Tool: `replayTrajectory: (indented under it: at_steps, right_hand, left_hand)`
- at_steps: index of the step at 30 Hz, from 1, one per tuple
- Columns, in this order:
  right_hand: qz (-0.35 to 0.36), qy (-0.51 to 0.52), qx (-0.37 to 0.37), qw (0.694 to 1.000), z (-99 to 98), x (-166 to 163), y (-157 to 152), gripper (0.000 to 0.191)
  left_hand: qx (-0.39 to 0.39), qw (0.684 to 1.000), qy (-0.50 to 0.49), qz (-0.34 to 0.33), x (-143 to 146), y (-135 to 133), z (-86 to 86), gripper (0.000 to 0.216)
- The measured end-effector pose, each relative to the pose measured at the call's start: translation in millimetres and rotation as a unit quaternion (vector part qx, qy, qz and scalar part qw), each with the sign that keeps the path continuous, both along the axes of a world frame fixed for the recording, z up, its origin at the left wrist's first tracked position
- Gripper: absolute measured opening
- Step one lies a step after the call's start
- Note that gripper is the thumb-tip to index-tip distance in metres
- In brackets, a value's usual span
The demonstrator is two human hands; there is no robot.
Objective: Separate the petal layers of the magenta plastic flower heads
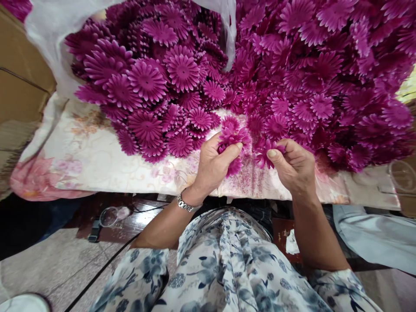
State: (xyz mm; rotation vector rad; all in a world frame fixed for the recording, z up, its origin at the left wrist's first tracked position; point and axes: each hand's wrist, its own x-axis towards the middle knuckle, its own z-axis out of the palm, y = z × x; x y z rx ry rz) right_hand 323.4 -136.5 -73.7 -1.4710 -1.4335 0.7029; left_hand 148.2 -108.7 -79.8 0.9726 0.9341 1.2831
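Between the thumb and fingers of my left hand (212,162) are purple artificial flower heads (232,135), bunched together with petals pointing several ways. My right hand (294,167) pinches another purple artificial flower piece (265,152) by its edge, a little to the right of the left hand's bunch. Both hands are just above the front of the cloth-covered table. Directly beyond them lie heaps of the same flowers. The fingertips of both hands are partly hidden behind petals.
Large flat purple flowers (146,82) spill from a white plastic bag (48,39) at the left. A bigger heap (321,65) fills the right. The floral tablecloth (107,164) has purple specks near my hands. A cardboard box (22,78) stands far left; a grey-clad person's leg (373,236) is at right.
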Motion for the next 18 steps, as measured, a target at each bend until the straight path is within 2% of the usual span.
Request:
replayTrajectory:
  at_steps: [4, 6, 9, 12, 14, 18]
  right_hand:
    - [0.029, -0.028, 0.017, 0.999, 2.4, -2.2, -0.2, 0.026]
    - [0.046, -0.039, 0.027, 0.998, 3.6, -3.8, -0.1, 0.028]
    - [0.072, -0.04, 0.02, 0.996, 3.8, -5.7, 0.9, 0.031]
    - [0.1, -0.034, 0.005, 0.994, 3.2, -6.6, 2.1, 0.032]
    - [0.118, -0.032, -0.001, 0.992, 3.2, -7.0, 2.3, 0.032]
    - [0.158, -0.003, -0.017, 0.987, 3.4, -7.1, 0.8, 0.028]
  left_hand:
    - [0.029, 0.999, 0.033, 0.007, 1.4, -0.9, 2.4, 0.011]
    - [0.06, 0.997, 0.044, -0.01, 2.3, 0.0, 4.7, 0.012]
    - [0.08, 0.989, 0.078, -0.092, 2.6, 1.9, 8.4, 0.016]
    - [0.059, 0.978, 0.118, -0.164, 2.0, 3.0, 10.8, 0.018]
    - [0.054, 0.977, 0.114, -0.174, 2.0, 2.8, 11.5, 0.018]
    - [0.04, 0.983, 0.089, -0.154, 3.4, 0.2, 11.0, 0.01]
